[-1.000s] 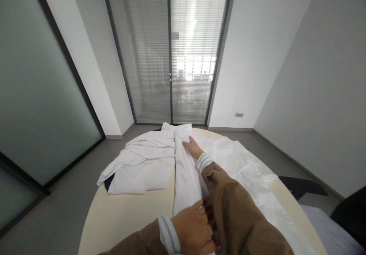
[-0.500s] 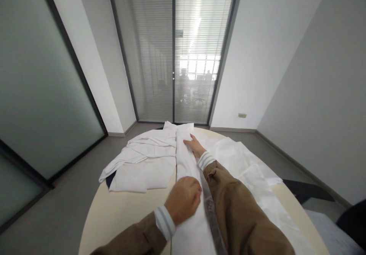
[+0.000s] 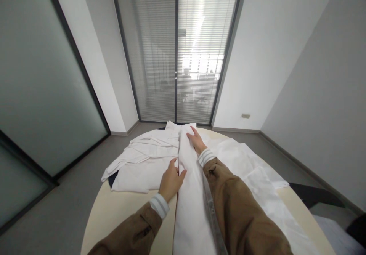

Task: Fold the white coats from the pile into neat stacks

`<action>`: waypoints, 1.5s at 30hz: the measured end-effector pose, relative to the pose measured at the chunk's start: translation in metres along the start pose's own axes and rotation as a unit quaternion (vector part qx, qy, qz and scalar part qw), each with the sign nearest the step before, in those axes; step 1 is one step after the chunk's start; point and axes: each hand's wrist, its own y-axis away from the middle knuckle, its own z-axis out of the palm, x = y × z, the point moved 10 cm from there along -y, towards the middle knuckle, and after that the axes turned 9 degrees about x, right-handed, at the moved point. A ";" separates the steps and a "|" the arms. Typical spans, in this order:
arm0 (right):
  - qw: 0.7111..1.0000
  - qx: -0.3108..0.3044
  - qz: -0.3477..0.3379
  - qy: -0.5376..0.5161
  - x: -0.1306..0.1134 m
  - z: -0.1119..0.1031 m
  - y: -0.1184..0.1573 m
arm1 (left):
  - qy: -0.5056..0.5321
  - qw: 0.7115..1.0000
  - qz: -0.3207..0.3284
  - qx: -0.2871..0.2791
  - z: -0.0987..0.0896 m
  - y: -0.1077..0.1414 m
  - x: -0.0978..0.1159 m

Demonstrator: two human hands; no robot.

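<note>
A long folded strip of white cloth (image 3: pixel 190 205) runs across the table from the near edge to the far side. My right hand (image 3: pixel 197 141) lies at its far part with thumb and fingers apart, touching the cloth. My left hand (image 3: pixel 171 179) is at the strip's left edge, lower down, fingers and thumb spread. A grey strip (image 3: pixel 211 209) shows along the right side of the cloth, partly under my right forearm. Rumpled white fabric (image 3: pixel 143 171) lies left of the strip, with a dark edge (image 3: pixel 113 178) beneath it.
Thin white fabric (image 3: pixel 254 175) spreads over the right side of the round pale table (image 3: pixel 114 220). A dark object (image 3: pixel 314 194) and a pale surface (image 3: pixel 334 232) are low on the right. Beyond stands a glass partition with blinds (image 3: pixel 154 56).
My left hand has opened from a closed shape and moved slightly forward and left along the strip's edge. My right hand stays at the far part. The view has shifted slightly.
</note>
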 end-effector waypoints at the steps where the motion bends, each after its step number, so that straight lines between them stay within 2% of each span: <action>1: 1.000 -0.004 -0.008 0.000 0.000 0.000 -0.001 | -0.001 1.000 0.001 -0.006 0.002 -0.001 -0.002; 5: 0.999 0.010 -0.022 0.041 0.006 -0.008 -0.005 | 0.088 0.996 -0.021 -0.009 0.014 -0.007 -0.012; 8: 0.998 0.029 -0.029 0.058 0.010 -0.016 -0.008 | 0.202 0.978 -0.050 -0.014 0.024 -0.008 -0.019; 11: 0.993 0.047 -0.068 0.080 0.004 -0.021 -0.011 | 0.282 0.957 -0.068 -0.022 0.029 -0.006 -0.021; 15: 0.988 0.040 -0.092 0.113 -0.001 -0.018 -0.013 | 0.318 0.943 -0.088 -0.036 0.031 -0.003 -0.022; 19: 0.981 0.020 -0.103 0.165 -0.008 -0.013 -0.010 | 0.306 0.950 -0.055 -0.029 0.024 -0.002 -0.016; 21: 0.956 0.040 -0.148 0.251 -0.020 -0.015 -0.004 | 0.269 0.963 -0.016 -0.008 0.018 -0.002 -0.011; 24: 0.880 0.058 -0.235 0.409 -0.038 -0.010 0.011 | 0.207 0.978 0.017 0.014 0.014 -0.003 -0.010; 27: 0.815 -0.042 -0.252 0.520 -0.023 0.016 0.025 | 0.188 0.982 0.016 0.031 0.014 -0.004 -0.014; 30: 0.791 -0.148 -0.202 0.558 0.008 0.036 0.037 | 0.188 0.981 0.028 0.042 0.015 -0.003 -0.015; 34: 0.781 -0.161 -0.195 0.570 0.018 0.037 0.045 | 0.190 0.980 0.034 0.045 0.015 -0.002 -0.016; 37: 0.758 -0.176 -0.191 0.598 0.018 0.021 0.051 | 0.189 0.981 0.031 0.042 0.015 -0.002 -0.016; 40: 0.732 -0.176 -0.179 0.633 0.012 -0.011 0.054 | 0.178 0.983 0.041 0.038 0.015 0.000 -0.012; 42: 0.722 -0.122 -0.199 0.651 -0.007 -0.041 0.053 | 0.159 0.984 0.068 0.046 0.011 0.004 -0.004; 45: 0.704 0.015 -0.212 0.678 -0.046 -0.104 0.050 | 0.114 0.982 0.134 0.066 -0.001 0.015 0.017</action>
